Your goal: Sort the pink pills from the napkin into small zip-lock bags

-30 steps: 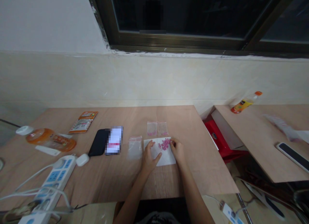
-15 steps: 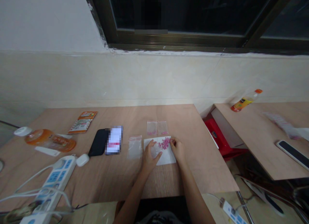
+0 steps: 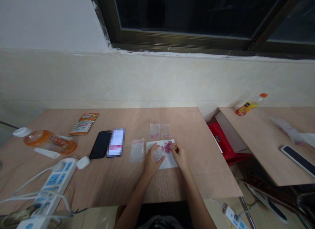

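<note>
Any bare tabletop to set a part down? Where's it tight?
Bare wood: between the right hand and the right edge of the table; also the back strip between the orange packet and two small bags. Crowded: left side, with white-capped bottle, power strip and lit phone; the middle, with the left hand and pink beads on white paper.

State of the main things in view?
White paper: flat
Pink beads: loose, clustered
Left hand: thumb and fingers apart
Right hand: fingers bent, beside beads
Small bags: beads inside
Phone: screen lit
Orange bottle: capped, on its side
Far bottle: capped
Power strip: plugs inserted
</note>
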A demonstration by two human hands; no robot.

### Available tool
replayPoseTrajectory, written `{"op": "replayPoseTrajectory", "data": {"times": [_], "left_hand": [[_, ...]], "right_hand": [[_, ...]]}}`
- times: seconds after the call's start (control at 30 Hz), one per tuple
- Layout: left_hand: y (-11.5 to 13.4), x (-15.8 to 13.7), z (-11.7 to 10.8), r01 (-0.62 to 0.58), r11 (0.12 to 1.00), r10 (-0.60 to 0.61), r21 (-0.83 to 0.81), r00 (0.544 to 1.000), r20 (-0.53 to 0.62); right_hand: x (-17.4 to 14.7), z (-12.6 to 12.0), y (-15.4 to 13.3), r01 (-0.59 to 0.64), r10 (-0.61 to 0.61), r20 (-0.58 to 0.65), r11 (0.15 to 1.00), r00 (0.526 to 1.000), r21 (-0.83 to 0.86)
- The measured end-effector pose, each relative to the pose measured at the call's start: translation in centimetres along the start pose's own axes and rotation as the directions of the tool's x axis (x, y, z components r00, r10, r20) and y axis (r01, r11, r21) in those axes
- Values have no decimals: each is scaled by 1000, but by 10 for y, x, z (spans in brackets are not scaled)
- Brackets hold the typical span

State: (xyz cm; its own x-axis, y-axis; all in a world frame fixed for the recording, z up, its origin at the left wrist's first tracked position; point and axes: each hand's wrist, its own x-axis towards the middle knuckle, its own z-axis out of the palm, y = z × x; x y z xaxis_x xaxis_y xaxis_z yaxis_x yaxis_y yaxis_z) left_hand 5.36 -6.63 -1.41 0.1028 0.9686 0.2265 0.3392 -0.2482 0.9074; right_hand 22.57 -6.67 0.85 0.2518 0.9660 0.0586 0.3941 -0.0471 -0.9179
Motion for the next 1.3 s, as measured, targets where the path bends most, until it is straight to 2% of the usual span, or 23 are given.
{"op": "replayPoseTrajectory", "data": {"times": [0.1, 0.17, 0.3, 0.43, 0.57, 0.8, 1.3], "left_hand": [[0, 0, 0, -4, 1000, 4, -8, 1000, 4], [-1, 0, 0, -1, 1000, 1, -8, 1000, 9], [-2, 1, 1, 6, 1000, -6, -2, 1000, 6], [-1, 1, 1, 4, 1000, -4, -17, 1000, -9], [0, 1, 1, 18, 999, -19, -36, 1000, -21], [-3, 1, 1, 38, 999, -38, -40, 999, -15], [0, 1, -1, 68, 997, -68, -34, 998, -9]], "right_hand": [[-3, 9, -9, 46, -59, 157, 995, 986, 86], [-4, 11, -12, 59, -82, 212, 992, 974, 112], [-3, 6, -7, 50, -63, 153, 995, 986, 88], [-6, -4, 4, 21, -18, 67, 999, 998, -46], [-11, -7, 12, 14, 0, 91, 988, 996, -156], [-14, -4, 15, 22, 5, 107, 967, 994, -254], [-16, -6, 9, 21, 3, 95, 969, 995, -247]]}}
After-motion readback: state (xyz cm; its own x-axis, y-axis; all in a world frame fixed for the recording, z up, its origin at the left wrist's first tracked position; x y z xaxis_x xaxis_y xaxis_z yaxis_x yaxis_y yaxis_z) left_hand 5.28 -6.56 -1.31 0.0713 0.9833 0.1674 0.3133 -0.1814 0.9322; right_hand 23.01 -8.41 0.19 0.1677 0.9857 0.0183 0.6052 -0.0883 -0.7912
